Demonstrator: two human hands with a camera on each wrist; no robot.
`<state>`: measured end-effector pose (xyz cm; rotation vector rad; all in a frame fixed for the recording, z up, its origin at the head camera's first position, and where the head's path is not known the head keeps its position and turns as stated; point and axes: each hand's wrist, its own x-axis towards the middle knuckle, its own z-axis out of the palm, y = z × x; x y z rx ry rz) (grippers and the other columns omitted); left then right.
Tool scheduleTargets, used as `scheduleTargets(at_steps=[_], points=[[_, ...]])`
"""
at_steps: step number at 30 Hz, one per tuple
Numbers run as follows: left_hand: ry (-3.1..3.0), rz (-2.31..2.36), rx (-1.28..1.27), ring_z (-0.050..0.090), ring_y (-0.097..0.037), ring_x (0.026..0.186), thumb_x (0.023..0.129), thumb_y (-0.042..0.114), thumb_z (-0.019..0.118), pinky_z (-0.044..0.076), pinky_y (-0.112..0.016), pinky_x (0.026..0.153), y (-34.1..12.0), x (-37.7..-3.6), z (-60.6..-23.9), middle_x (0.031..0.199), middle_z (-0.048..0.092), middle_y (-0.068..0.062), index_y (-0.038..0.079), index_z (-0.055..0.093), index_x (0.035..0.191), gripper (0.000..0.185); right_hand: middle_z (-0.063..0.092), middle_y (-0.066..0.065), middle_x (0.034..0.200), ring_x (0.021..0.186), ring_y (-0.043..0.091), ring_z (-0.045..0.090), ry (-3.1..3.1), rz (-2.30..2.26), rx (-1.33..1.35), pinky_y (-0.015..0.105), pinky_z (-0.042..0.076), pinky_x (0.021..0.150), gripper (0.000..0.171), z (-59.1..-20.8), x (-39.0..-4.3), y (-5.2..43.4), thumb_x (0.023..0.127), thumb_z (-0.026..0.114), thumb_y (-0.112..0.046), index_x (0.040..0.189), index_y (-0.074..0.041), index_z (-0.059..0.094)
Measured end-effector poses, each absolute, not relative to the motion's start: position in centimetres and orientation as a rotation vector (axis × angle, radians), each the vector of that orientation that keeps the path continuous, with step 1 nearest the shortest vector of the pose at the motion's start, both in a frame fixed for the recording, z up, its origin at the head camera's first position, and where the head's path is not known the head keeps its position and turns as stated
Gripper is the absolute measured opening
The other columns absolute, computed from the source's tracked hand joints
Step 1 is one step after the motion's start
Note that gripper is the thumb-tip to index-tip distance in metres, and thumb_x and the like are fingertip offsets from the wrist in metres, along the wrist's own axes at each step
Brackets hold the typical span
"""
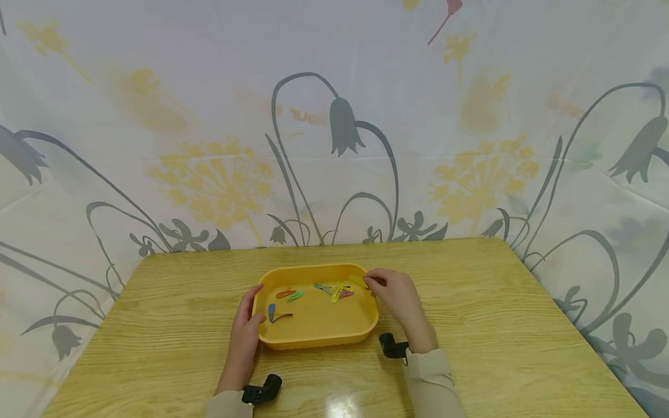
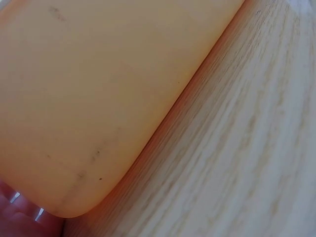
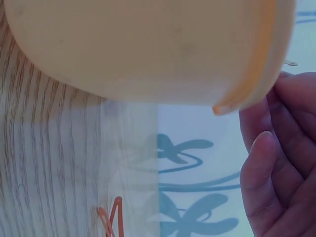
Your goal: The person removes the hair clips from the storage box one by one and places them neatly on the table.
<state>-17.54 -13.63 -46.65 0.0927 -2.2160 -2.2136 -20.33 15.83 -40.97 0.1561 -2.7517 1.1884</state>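
A yellow plastic tray (image 1: 319, 338) sits in the middle of a wooden table (image 1: 496, 325). Several coloured hair clips lie in it, among them an orange one (image 1: 286, 293), a green one (image 1: 295, 296) and a blue one (image 1: 271, 312). My left hand (image 1: 248, 316) grips the tray's left rim, thumb over the edge. The left wrist view shows only the tray's outer wall (image 2: 89, 89) and a bit of finger (image 2: 15, 215). At the tray's far right corner my right hand (image 1: 389, 290) pinches a pale yellow clip (image 1: 358, 280). The right wrist view shows curled fingers (image 3: 281, 148) beside the tray's wall (image 3: 148, 44).
A floral cloth (image 1: 334, 128) hangs behind the table and drapes down both sides. An orange clip (image 3: 111, 219) shows at the table's edge in the right wrist view. Bare wood surrounds the tray on all sides.
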Motion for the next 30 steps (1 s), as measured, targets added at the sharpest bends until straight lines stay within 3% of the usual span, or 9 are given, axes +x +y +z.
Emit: scheduleTargets(at_steps=[6, 12, 21, 30], points=[[-2.206, -2.246, 0.112, 0.012, -0.013, 0.140, 0.086, -0.005, 0.033, 0.022, -0.040, 0.111, -13.6, -17.6, -46.5, 0.153, 0.015, 0.003, 0.023, 0.035, 0.139, 0.060, 0.068, 0.000, 0.083, 0.070, 0.019, 0.062, -2.738, 1.247, 0.108, 0.023, 0.050, 0.059, 0.018, -41.2, -20.6, 16.5, 0.090, 0.058, -0.022, 0.097, -0.012, 0.071], [-2.195, -2.265, 0.107, 0.012, -0.012, 0.140, 0.087, -0.005, 0.033, 0.022, -0.039, 0.111, -13.6, -17.6, -46.4, 0.153, 0.015, 0.004, 0.023, 0.035, 0.139, 0.059, 0.067, 0.002, 0.085, 0.074, 0.019, 0.063, -2.719, 1.307, 0.050, 0.024, 0.051, 0.061, 0.021, -41.4, -20.6, 17.4, 0.092, 0.055, -0.024, 0.103, -0.012, 0.068], [-2.203, -2.250, 0.113, 0.009, -0.010, 0.140, 0.086, -0.005, 0.034, 0.022, -0.037, 0.111, -13.6, -17.6, -46.4, 0.153, 0.015, 0.006, 0.023, 0.035, 0.139, 0.060, 0.067, 0.008, 0.086, 0.074, 0.026, 0.064, -2.700, 1.370, -0.006, 0.038, 0.054, 0.062, 0.025, -41.7, -20.6, 18.5, 0.093, 0.053, -0.026, 0.106, -0.009, 0.066], [-2.245, -2.207, 0.137, 0.011, -0.009, 0.140, 0.085, -0.005, 0.034, 0.028, -0.025, 0.104, -13.7, -17.6, -46.5, 0.152, 0.016, 0.007, 0.025, 0.036, 0.139, 0.061, 0.069, 0.005, 0.087, 0.076, 0.024, 0.064, -2.674, 1.351, -0.065, 0.028, 0.049, 0.057, 0.025, -42.0, -20.6, 19.4, 0.092, 0.054, -0.025, 0.108, -0.009, 0.066]])
